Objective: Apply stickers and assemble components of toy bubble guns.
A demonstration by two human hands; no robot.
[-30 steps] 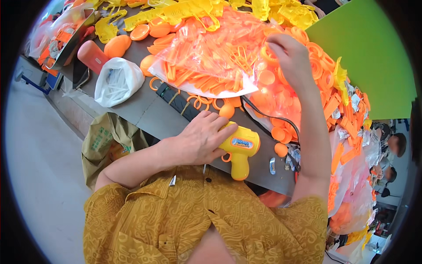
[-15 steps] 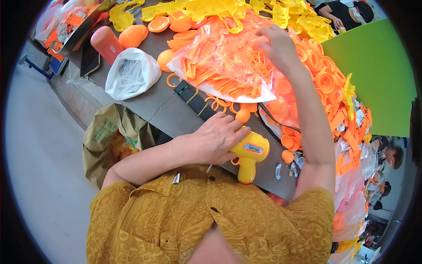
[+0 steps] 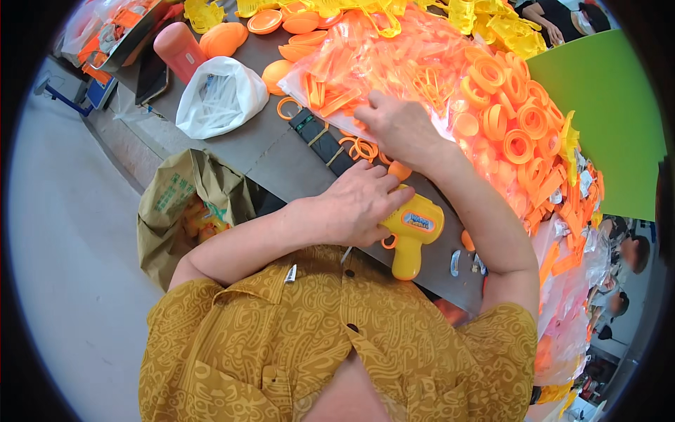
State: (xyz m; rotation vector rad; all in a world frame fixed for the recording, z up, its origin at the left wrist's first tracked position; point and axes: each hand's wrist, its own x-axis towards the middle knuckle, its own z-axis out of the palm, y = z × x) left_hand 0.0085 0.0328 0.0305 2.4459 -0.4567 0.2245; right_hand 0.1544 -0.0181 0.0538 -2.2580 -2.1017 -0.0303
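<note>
Spilling looks the main risk: the clear bag of orange parts bulges at the table edge, right hand pressed on it, fingers spread. Left hand clamps the yellow toy gun w/ handle overhanging; could drop.

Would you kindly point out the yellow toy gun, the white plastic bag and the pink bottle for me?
yellow toy gun (image 3: pixel 410 232), head view, on its body above the grip.
white plastic bag (image 3: pixel 219 95), head view, mid-bag.
pink bottle (image 3: pixel 180 50), head view, on its side.
</note>
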